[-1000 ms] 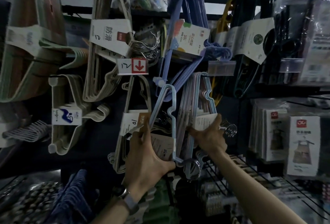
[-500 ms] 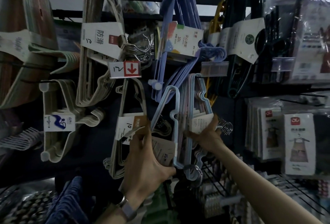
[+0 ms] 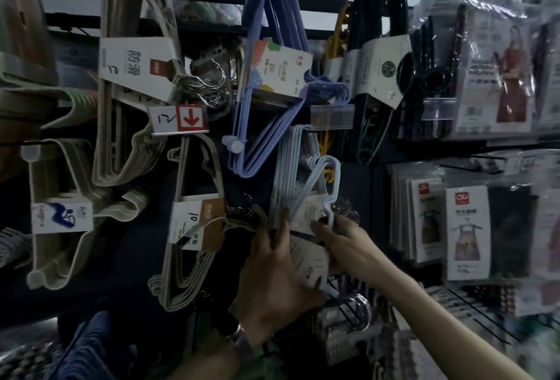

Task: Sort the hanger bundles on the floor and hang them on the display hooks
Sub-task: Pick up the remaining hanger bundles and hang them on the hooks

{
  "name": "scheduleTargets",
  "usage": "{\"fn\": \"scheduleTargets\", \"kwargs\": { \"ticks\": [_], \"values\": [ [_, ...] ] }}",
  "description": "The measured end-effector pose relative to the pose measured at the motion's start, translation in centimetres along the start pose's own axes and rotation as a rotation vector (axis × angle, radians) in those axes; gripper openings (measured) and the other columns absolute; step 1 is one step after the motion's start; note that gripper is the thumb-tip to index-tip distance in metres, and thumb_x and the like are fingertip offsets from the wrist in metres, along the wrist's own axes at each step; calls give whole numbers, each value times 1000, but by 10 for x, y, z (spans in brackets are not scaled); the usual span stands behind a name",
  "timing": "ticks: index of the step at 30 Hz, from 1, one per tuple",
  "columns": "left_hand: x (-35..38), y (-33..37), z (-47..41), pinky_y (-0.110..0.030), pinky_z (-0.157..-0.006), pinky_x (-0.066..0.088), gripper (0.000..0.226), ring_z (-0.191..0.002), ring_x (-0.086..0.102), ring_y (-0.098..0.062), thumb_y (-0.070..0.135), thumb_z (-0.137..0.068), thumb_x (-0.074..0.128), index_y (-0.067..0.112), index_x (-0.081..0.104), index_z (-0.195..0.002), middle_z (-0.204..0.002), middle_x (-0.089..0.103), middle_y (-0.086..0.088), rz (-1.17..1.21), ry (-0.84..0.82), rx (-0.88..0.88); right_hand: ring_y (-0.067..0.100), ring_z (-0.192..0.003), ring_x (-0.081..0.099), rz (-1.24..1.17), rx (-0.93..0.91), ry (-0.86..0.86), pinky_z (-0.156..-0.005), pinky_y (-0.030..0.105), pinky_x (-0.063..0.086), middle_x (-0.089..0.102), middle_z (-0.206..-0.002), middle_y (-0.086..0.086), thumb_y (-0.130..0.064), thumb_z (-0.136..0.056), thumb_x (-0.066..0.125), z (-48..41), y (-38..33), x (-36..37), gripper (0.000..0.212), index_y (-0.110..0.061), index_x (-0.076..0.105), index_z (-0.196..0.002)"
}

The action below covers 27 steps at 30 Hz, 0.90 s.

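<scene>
Pale-blue hanger bundle [image 3: 291,173], raised left hand [image 3: 272,273] gripping its lower end, right hand [image 3: 342,240] pinching its frame

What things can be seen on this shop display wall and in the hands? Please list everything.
light blue wire hangers: several, light blue, centre, below the lavender bundle
lavender plastic hanger bundle: one, lavender, upper centre, with a colourful card
beige plastic hanger bundles: three, beige, left and lower centre
dark plastic hanger bundle: one, dark green or black, upper right
red arrow price tag: one, red and white, centre left
packaged apron cards: several, white, right side
left hand: one, holds the light blue wire hangers low
right hand: one, pinches the same hangers
</scene>
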<state>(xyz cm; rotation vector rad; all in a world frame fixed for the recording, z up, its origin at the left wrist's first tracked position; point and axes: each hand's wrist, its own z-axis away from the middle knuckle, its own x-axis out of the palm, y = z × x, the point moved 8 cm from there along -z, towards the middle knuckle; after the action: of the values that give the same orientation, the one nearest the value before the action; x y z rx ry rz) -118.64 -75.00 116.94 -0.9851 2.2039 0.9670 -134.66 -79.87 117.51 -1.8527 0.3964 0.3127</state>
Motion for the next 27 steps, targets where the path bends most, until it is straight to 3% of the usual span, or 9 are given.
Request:
{"fn": "scheduleTargets", "kwargs": {
  "ticks": [5, 10, 14, 17, 19, 22, 24, 27],
  "values": [
    [14, 21, -22, -47, -109, 46, 150, -152, 20, -30, 81, -50, 73, 34, -20, -159, -163, 7, 5, -18, -66, 0, 32, -88, 60, 166, 34, 210, -66, 38, 39, 63, -98, 14, -34, -105, 43, -11, -3, -24, 32, -7, 56, -95],
    [6, 43, -48, -49, -111, 43, 151, -144, 30, -31, 74, -55, 83, 32, -17, -160, -158, 21, -5, -24, -60, -5, 32, -89, 62, 218, 52, 267, -66, 36, 40, 64, -102, 14, -41, -107, 38, -29, -19, -50, 41, -7, 60, -100],
    [-5, 52, -55, -49, -107, 46, 148, -140, 36, -29, 77, -56, 83, 39, -14, -161, -154, 26, -4, 94, -26, 35, 26, -73, 59, 221, -9, 294, -56, 33, 38, 64, -89, 12, -35, -106, 40, -28, -36, -66, 37, -9, 57, -87],
    [-12, 52, -50, -31, -105, 46, 122, -133, 42, -11, 63, -70, 84, 42, 7, -163, -145, 34, 7, 286, 36, 75, 24, -64, 53, 228, -102, 330, -57, 35, 36, 61, -78, 10, -33, -103, 41, -20, -49, -75, 34, -11, 53, -79],
    [-17, 50, -45, -23, -95, 54, 97, -114, 57, 2, 48, -80, 83, 39, 29, -159, -135, 43, 12, 451, 71, 74, 23, -60, 49, 243, -166, 341, -55, 36, 35, 58, -72, 6, -30, -102, 42, -15, -56, -78, 32, -13, 48, -76],
    [-22, 49, -42, -28, -73, 62, 60, -90, 70, -5, 26, -95, 72, 30, 49, -150, -123, 56, 1, 628, 120, 59, 22, -59, 47, 239, -218, 329, -55, 36, 34, 55, -68, 4, -29, -102, 42, -11, -59, -78, 33, -13, 44, -73],
    [-23, 49, -38, -32, -74, 61, 50, -91, 69, -7, 20, -101, 63, 29, 51, -149, -124, 56, 2, 654, 138, 68, 21, -59, 44, 214, -242, 306, -55, 36, 34, 52, -67, 4, -30, -103, 41, -10, -57, -75, 34, -13, 41, -73],
    [-22, 47, -34, -23, -83, 58, 49, -104, 65, -3, 19, -104, 58, 32, 49, -149, -132, 55, 7, 661, 157, 69, 17, -55, 43, 193, -282, 275, -53, 36, 35, 53, -67, 3, -31, -105, 41, -10, -57, -69, 33, -12, 45, -79]
  ]
}}
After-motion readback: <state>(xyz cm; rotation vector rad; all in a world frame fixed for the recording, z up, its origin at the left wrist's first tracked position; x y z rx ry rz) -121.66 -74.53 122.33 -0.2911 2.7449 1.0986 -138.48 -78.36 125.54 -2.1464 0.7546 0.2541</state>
